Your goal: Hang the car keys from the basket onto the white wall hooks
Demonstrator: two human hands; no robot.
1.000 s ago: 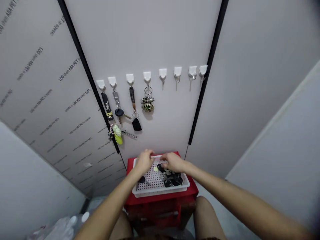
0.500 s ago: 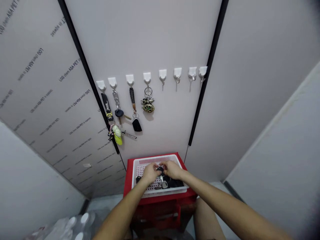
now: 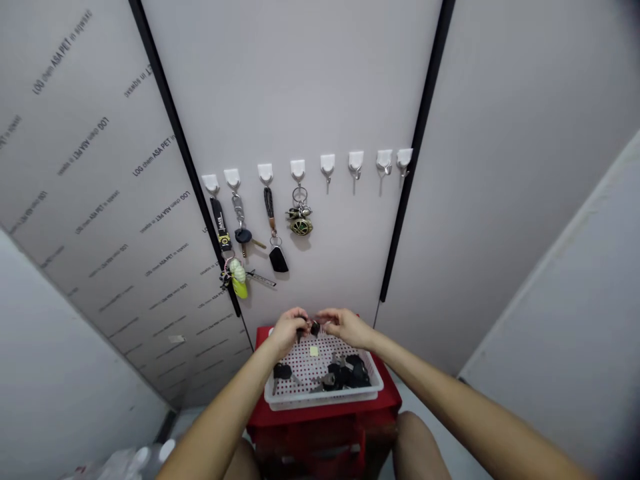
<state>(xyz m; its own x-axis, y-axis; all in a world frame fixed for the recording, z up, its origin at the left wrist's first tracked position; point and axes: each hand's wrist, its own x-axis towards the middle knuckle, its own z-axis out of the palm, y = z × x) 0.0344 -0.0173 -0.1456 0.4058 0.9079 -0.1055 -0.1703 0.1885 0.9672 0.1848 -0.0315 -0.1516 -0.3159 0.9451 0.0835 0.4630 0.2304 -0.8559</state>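
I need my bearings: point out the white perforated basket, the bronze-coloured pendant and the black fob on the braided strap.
White perforated basket (image 3: pixel 325 399): head view, on its front wall.
Bronze-coloured pendant (image 3: pixel 301 227): head view, on its green centre.
Black fob (image 3: pixel 279 259): head view, on its flat face.

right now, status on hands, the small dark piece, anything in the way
Left hand and right hand at far side of white basket. Small dark piece between them, grip unclear. Key pile near right, nothing visibly blocking.
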